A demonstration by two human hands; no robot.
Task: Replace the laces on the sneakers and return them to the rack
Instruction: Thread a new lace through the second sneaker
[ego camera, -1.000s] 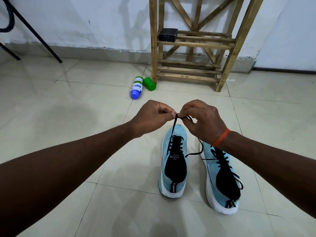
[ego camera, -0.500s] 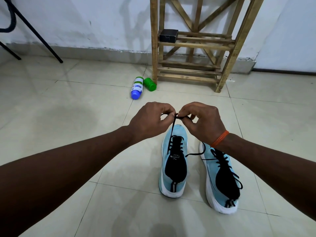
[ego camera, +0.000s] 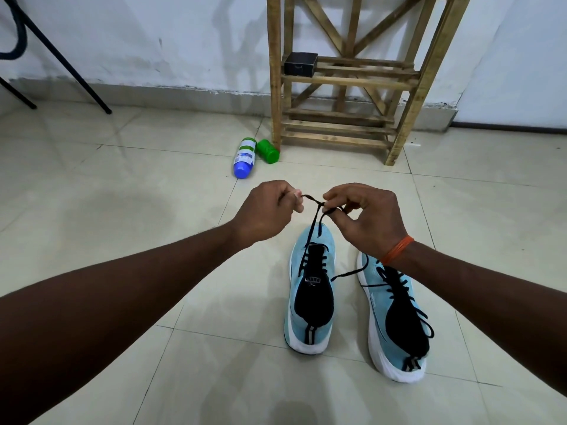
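Both hands are held above the floor [ego camera: 122, 210], close together over the toe of the left sneaker [ego camera: 310, 289]. The left hand [ego camera: 270, 210] has its fingers curled and pinches one end of the black lace [ego camera: 313, 228] between thumb and finger. The right hand [ego camera: 365, 219] is also curled and pinches the other part of the same lace, so a short piece is stretched between the two hands with a small knot in it. From this knot two strands go down to the upper eyelets of the left sneaker, which is light blue with a white sole and stands on the tiles with its toe toward the wooden rack [ego camera: 343, 81]. One more strand runs from the side of this sneaker toward the right wrist, which wears an orange band [ego camera: 397, 249]. The right sneaker [ego camera: 395, 317] stands just beside the left one, laced in black, partly under the right forearm. The rack stands against the wall, well apart from the sneakers, and a small black box [ego camera: 300, 64] sits on one of its shelves. Near the rack's left leg a blue and white bottle [ego camera: 244, 157] lies on the floor, touching a green container [ego camera: 268, 151]. Black metal legs [ego camera: 64, 59] are seen at the far left.
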